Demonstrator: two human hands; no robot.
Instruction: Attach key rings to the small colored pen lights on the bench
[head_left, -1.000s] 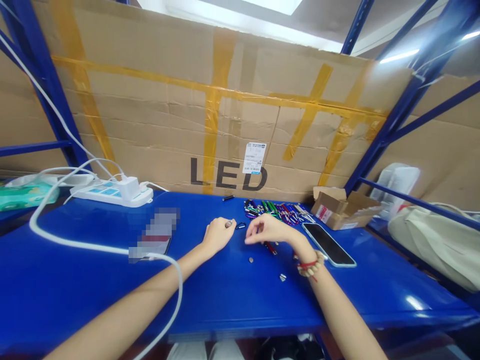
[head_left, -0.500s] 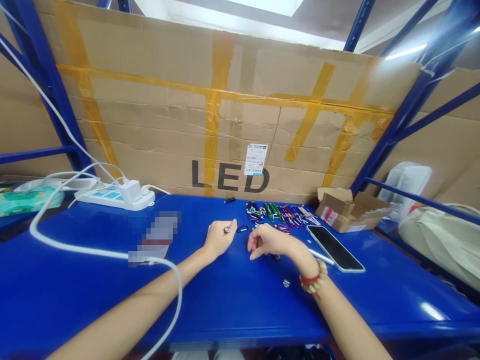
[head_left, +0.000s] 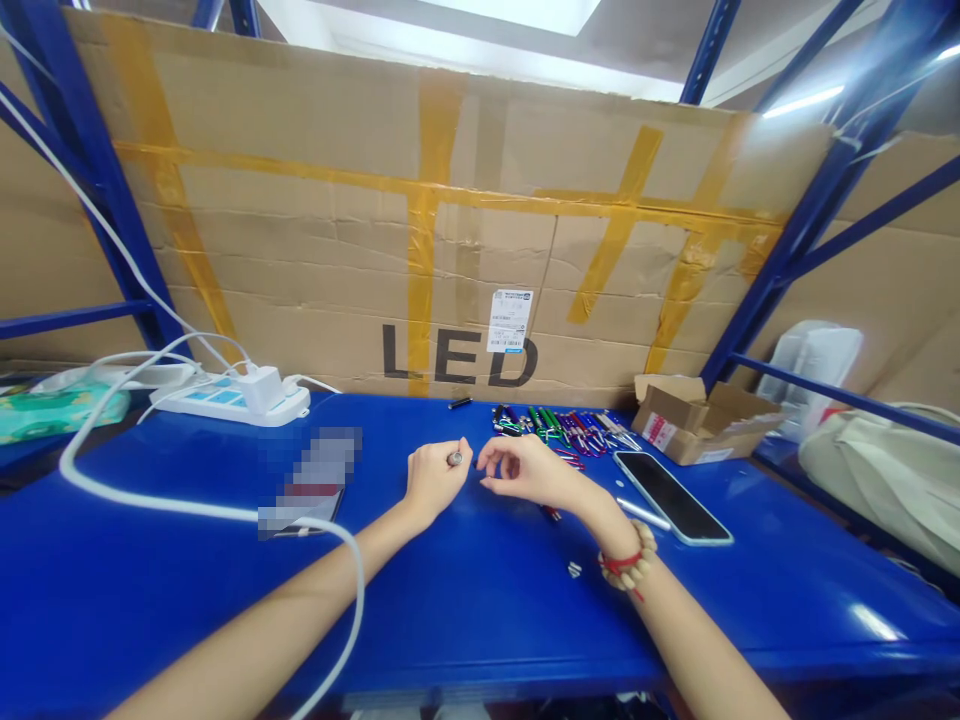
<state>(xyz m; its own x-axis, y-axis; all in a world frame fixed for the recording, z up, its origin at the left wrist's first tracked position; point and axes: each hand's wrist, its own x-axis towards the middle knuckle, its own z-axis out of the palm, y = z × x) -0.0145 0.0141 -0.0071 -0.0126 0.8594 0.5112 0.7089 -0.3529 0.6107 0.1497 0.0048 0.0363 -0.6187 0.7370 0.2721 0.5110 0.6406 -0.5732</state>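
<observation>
My left hand (head_left: pixel 436 480) is closed in a fist around a small metal tube (head_left: pixel 455 459), likely a mini flashlight; only its round silvery end shows. Just right of it, my right hand (head_left: pixel 525 468) hovers low over the blue table with curled fingers, thumb and fingertips slightly apart. A small dark carabiner clip (head_left: pixel 476 465) lies at those fingertips, mostly hidden by them. Behind the right hand, several coloured mini flashlights with carabiner clips (head_left: pixel 551 425) lie in a row. A dark and red piece (head_left: pixel 552 513) shows under the right wrist.
On the right lie a phone (head_left: pixel 673 497), a silver rod (head_left: pixel 643 514) and an open cardboard box (head_left: pixel 701 418). Small silvery bits (head_left: pixel 574 570) lie nearer me. A white cable (head_left: pixel 217 508) loops across the left from a power strip (head_left: pixel 232 398), past a blurred-out flat object (head_left: pixel 315 480).
My right hand has moved left and slightly up, towards the left fist, and now covers most of the dark carabiner clip. The left hand keeps its grip almost in place.
</observation>
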